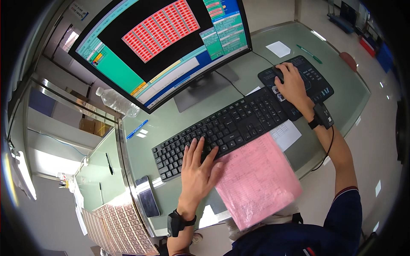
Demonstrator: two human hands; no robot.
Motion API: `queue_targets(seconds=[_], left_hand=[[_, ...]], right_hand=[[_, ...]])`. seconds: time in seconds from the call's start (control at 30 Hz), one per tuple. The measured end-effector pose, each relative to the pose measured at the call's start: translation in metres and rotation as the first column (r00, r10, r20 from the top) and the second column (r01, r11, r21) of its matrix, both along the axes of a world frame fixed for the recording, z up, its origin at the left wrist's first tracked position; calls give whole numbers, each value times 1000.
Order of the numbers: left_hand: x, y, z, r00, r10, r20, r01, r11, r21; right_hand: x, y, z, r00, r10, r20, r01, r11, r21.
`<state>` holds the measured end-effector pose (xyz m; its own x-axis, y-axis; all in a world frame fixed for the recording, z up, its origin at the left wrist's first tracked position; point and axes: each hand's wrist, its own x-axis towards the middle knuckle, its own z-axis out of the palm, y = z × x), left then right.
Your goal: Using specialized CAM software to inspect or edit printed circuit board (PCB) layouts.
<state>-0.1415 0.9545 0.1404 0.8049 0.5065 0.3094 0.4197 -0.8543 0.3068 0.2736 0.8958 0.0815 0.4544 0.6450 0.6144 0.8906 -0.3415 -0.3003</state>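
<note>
My left hand (197, 174) rests with spread fingers on the left half of a black keyboard (243, 123), its fingertips touching the keys. At the right, my right hand (294, 86) is curled over a dark computer mouse (278, 73), which the fingers partly hide. Under the mouse lies a black printed mouse pad (318, 77). Beyond the keyboard stands a monitor (113, 53) showing a red grid on black with green side panels. A pink sheet in a clear sleeve (260, 181) lies just in front of the keyboard, beside my left hand.
A phone (147, 197) lies at the desk's left edge. Near the monitor are a clear plastic bottle (115, 102) and a blue pen (137, 129). A green pen (309, 54) and white paper (278, 49) lie far right. Gridded copper-coloured panels (124, 226) sit lower left.
</note>
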Motion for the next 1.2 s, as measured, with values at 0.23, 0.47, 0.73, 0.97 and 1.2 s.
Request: queue_targets(seconds=[0.23, 0.47, 0.73, 0.97, 1.2], left_hand=[[-25, 29, -17, 902, 429, -40, -429, 903, 0], [-33, 33, -16, 821, 560, -113, -567, 823, -41], [-36, 35, -17, 801, 577, -162, -590, 806, -46], [-36, 36, -15, 809, 562, -173, -577, 815, -50], [-32, 25, -12, 868, 490, -83, -491, 871, 15]], right_hand=[[1, 1, -1, 1000, 12, -5, -12, 1000, 18], [1, -6, 4, 999, 0, -48, 0, 1000, -2], [0, -4, 1, 1000, 15, -18, -15, 1000, 7], [1, -7, 3, 1000, 15, -3, -15, 1000, 21], [1, 1, 1, 1000, 29, 3, -29, 999, 44]])
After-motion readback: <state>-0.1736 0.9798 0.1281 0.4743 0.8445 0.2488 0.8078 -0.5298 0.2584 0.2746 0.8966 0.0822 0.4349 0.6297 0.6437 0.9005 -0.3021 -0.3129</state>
